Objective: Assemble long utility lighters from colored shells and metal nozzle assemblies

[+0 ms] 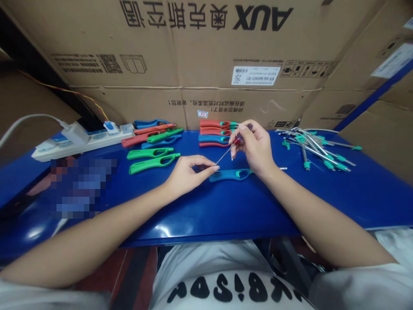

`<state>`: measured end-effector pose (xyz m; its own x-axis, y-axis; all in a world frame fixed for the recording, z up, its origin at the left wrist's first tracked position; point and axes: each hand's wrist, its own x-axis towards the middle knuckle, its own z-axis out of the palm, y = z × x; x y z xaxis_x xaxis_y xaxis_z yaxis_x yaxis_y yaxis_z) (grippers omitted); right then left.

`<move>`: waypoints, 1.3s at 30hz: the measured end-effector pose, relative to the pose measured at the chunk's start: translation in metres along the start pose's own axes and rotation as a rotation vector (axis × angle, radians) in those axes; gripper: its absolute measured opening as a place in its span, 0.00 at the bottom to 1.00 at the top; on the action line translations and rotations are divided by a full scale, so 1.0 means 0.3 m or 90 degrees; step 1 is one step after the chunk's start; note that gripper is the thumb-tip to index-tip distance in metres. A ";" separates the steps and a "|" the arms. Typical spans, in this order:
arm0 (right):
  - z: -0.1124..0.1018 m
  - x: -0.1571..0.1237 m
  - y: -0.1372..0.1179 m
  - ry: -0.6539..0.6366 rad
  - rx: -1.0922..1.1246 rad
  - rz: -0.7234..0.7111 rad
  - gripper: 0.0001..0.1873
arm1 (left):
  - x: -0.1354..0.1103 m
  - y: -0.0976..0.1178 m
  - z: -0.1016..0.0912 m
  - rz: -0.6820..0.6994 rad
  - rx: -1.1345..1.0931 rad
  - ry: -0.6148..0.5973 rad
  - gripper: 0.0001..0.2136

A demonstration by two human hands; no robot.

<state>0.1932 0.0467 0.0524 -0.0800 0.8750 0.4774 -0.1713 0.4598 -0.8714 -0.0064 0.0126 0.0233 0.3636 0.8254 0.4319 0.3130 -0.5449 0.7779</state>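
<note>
A blue lighter handle with a green trigger (229, 175) lies flat on the blue table (206, 206) in front of me. My left hand (189, 173) pinches its left end between thumb and fingers. My right hand (254, 146) holds a small red-handled screwdriver (229, 150) in its fingertips. The thin shaft slants down to the left, and its tip meets the handle's left end right by my left fingertips.
Green, red and blue lighter handles (151, 158) lie in groups at the back left and back middle (214, 133). Several metal tubes with green fittings (314, 148) are heaped at right. A white power strip (80, 140) sits at left. Cardboard boxes (206, 60) wall the back.
</note>
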 end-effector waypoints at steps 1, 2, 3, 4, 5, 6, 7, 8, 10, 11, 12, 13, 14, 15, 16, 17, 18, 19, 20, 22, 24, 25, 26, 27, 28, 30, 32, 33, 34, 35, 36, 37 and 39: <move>0.004 -0.004 -0.009 -0.014 -0.013 -0.012 0.22 | -0.001 -0.002 0.001 -0.004 0.006 -0.012 0.08; 0.009 -0.009 -0.018 -0.026 -0.027 -0.023 0.22 | -0.002 -0.005 0.003 -0.009 0.010 -0.021 0.08; 0.014 -0.014 -0.026 -0.035 -0.041 -0.033 0.21 | -0.003 -0.007 0.004 -0.017 0.014 -0.026 0.08; 0.020 -0.021 -0.034 -0.041 -0.055 -0.042 0.20 | -0.004 -0.009 0.006 -0.026 0.017 -0.028 0.08; 0.025 -0.029 -0.040 -0.043 -0.069 -0.052 0.19 | -0.005 -0.010 0.009 -0.034 0.019 -0.029 0.08; 0.030 -0.037 -0.045 -0.039 -0.081 -0.065 0.18 | -0.006 -0.011 0.011 -0.042 0.019 -0.032 0.08; 0.034 -0.046 -0.047 -0.030 -0.093 -0.080 0.17 | -0.008 -0.012 0.013 -0.048 0.016 -0.036 0.08; 0.037 -0.056 -0.047 -0.014 -0.105 -0.097 0.18 | -0.009 -0.012 0.015 -0.052 0.011 -0.042 0.07; 0.039 -0.073 -0.045 0.030 -0.135 -0.143 0.19 | -0.012 -0.012 0.018 -0.052 0.000 -0.053 0.07; 0.038 -0.080 -0.042 0.048 -0.157 -0.171 0.18 | -0.013 -0.011 0.019 -0.047 -0.002 -0.055 0.07; 0.036 -0.084 -0.041 0.055 -0.181 -0.195 0.15 | -0.014 -0.010 0.020 -0.037 -0.002 -0.058 0.07; 0.033 -0.087 -0.040 0.051 -0.203 -0.213 0.12 | -0.015 -0.010 0.020 -0.025 0.001 -0.060 0.06; 0.029 -0.088 -0.040 0.033 -0.218 -0.224 0.10 | -0.016 -0.010 0.020 -0.014 0.005 -0.065 0.06; 0.026 -0.088 -0.041 0.000 -0.224 -0.222 0.10 | -0.017 -0.011 0.020 -0.005 0.009 -0.070 0.06; 0.022 -0.086 -0.043 -0.043 -0.221 -0.208 0.11 | -0.017 -0.013 0.020 0.000 0.014 -0.075 0.06; 0.019 -0.083 -0.045 -0.095 -0.210 -0.185 0.14 | -0.017 -0.015 0.020 0.000 0.020 -0.079 0.06; 0.016 -0.081 -0.047 -0.148 -0.198 -0.162 0.17 | -0.017 -0.017 0.020 -0.002 0.025 -0.083 0.06; 0.014 -0.079 -0.048 -0.195 -0.188 -0.144 0.19 | -0.017 -0.019 0.020 -0.005 0.031 -0.086 0.06; 0.013 -0.078 -0.048 -0.231 -0.186 -0.131 0.21 | -0.016 -0.021 0.019 -0.007 0.040 -0.089 0.05; 0.014 -0.078 -0.047 -0.252 -0.207 -0.133 0.21 | -0.015 -0.025 0.017 0.004 0.068 -0.090 0.05; 0.017 -0.081 -0.041 -0.225 -0.238 -0.150 0.19 | -0.011 -0.027 0.014 0.033 0.103 -0.091 0.04; 0.019 -0.082 -0.038 -0.206 -0.250 -0.158 0.19 | -0.009 -0.027 0.011 0.050 0.118 -0.092 0.04; 0.020 -0.083 -0.034 -0.190 -0.258 -0.164 0.18 | -0.006 -0.028 0.008 0.065 0.129 -0.092 0.05; 0.021 -0.083 -0.030 -0.176 -0.265 -0.170 0.18 | -0.003 -0.029 0.004 0.077 0.136 -0.090 0.05; 0.022 -0.083 -0.026 -0.165 -0.271 -0.177 0.18 | -0.001 -0.030 0.000 0.086 0.143 -0.088 0.06; 0.021 -0.080 -0.019 -0.146 -0.283 -0.196 0.19 | 0.005 -0.033 -0.011 0.101 0.170 -0.092 0.12; 0.019 -0.076 -0.014 -0.137 -0.290 -0.215 0.19 | 0.008 -0.033 -0.023 0.127 0.221 -0.118 0.18; 0.018 -0.075 -0.011 -0.137 -0.292 -0.222 0.19 | 0.009 -0.033 -0.028 0.142 0.251 -0.137 0.19; 0.018 -0.075 -0.010 -0.139 -0.295 -0.225 0.19 | 0.010 -0.031 -0.033 0.155 0.277 -0.157 0.20; 0.018 -0.076 -0.008 -0.142 -0.298 -0.225 0.19 | 0.010 -0.030 -0.036 0.163 0.297 -0.175 0.20; 0.019 -0.077 -0.007 -0.145 -0.300 -0.223 0.19 | 0.010 -0.028 -0.038 0.167 0.309 -0.190 0.19; 0.020 -0.079 -0.006 -0.150 -0.300 -0.219 0.19 | 0.009 -0.027 -0.039 0.167 0.315 -0.204 0.19; 0.024 -0.085 -0.002 -0.163 -0.298 -0.210 0.20 | 0.007 -0.027 -0.036 0.162 0.317 -0.223 0.17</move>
<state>0.1883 0.0230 0.0415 -0.3392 0.6387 0.6907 0.2170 0.7675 -0.6032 -0.0178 0.0205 0.0228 0.7173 0.6112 0.3347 0.5180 -0.7889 0.3305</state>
